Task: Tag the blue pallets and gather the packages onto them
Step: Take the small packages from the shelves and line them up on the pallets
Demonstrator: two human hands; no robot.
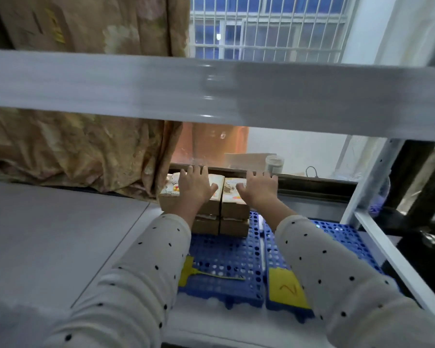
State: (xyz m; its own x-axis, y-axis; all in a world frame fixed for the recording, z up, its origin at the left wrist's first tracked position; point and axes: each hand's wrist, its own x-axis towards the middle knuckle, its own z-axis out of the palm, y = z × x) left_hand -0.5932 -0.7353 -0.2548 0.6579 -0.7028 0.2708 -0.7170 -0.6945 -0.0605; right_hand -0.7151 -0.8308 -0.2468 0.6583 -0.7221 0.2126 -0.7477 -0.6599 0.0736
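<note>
Both hands lie flat and open, left hand (195, 185) and right hand (259, 188) atop the stacked packages (221, 212), gripping nothing; blue pallets (226, 257) stretch back toward the wrists.

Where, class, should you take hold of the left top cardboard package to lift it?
Grip the left top cardboard package by its front and back faces, coming from above: its right side butts against the neighbouring cardboard package, leaving no gap there.

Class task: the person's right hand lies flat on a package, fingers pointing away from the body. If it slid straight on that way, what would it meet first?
Probably the dark window ledge directly behind the packages; the right hand already has its fingertips at that edge, though depth is unclear.
</note>
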